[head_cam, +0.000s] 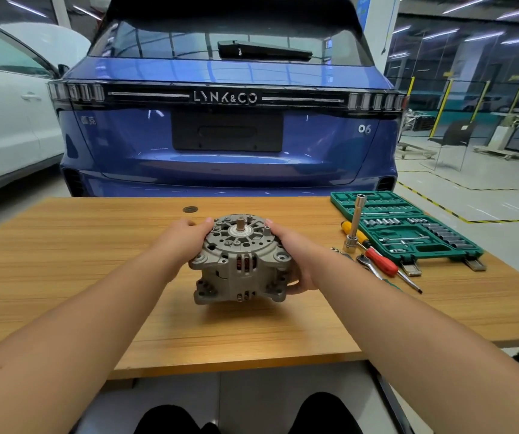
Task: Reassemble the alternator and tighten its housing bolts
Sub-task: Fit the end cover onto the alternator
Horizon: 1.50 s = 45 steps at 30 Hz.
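Observation:
A grey cast alternator (241, 260) stands on the wooden table (64, 277), shaft end up, its two housing halves stacked together. My left hand (186, 238) grips the upper housing from the left, fingers curled over its rim. On the other side my right hand (292, 252) wraps around the housing, its thumb on the top edge and its fingers low at the side. Copper windings show through the side slots.
To the right lie a socket extension standing upright (354, 223), a red-handled ratchet (377, 261), a yellow-handled screwdriver (352, 229), small bolts (338, 250) and an open green socket case (408, 227). A blue car (230, 136) stands behind the table, a white car (4, 120) at left.

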Motion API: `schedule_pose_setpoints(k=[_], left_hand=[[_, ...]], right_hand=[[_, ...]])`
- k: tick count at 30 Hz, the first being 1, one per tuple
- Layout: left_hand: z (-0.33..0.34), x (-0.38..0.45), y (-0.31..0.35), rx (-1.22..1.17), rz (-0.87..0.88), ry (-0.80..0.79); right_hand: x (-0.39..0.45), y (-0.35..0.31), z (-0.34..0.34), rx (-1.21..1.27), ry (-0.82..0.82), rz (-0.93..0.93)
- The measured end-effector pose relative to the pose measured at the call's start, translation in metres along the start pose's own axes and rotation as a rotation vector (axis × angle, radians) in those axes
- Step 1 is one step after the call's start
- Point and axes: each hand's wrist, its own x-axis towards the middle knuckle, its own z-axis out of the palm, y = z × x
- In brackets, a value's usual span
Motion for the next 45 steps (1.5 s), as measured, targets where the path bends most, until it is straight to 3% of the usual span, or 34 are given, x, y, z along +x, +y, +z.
schedule_pose_setpoints(k=[2,4,7,9,22,29,41,45], left_hand=[[-0.009,0.008,0.013,0.170,0.232,0.125],[-0.014,0.013,0.027,0.216,0.359,0.139],[0.004,0.014,0.030,0.309,0.336,0.011],[0.020,0.015,0.022,0.362,0.260,-0.060],[0.034,0.017,0.016,0.294,0.200,0.056],[0.034,0.017,0.015,0.270,0.188,0.055],[0.035,0.018,0.016,0.286,0.165,0.076],[0.034,0.017,0.017,0.292,0.174,0.071]], right_hand=[[0.000,-0.004,-0.012,-0.257,0.097,-0.123],[0.004,-0.011,-0.037,-0.459,0.249,-0.237],[0.019,-0.016,-0.085,-0.777,0.478,-0.287],[0.030,-0.013,-0.107,-0.946,0.533,-0.223],[0.100,-0.007,-0.101,-1.596,0.374,-0.077],[0.115,-0.001,-0.098,-1.684,0.313,-0.158],[0.103,0.013,-0.042,-1.557,0.236,-0.369],[0.088,0.026,-0.042,-1.540,0.288,-0.349]])
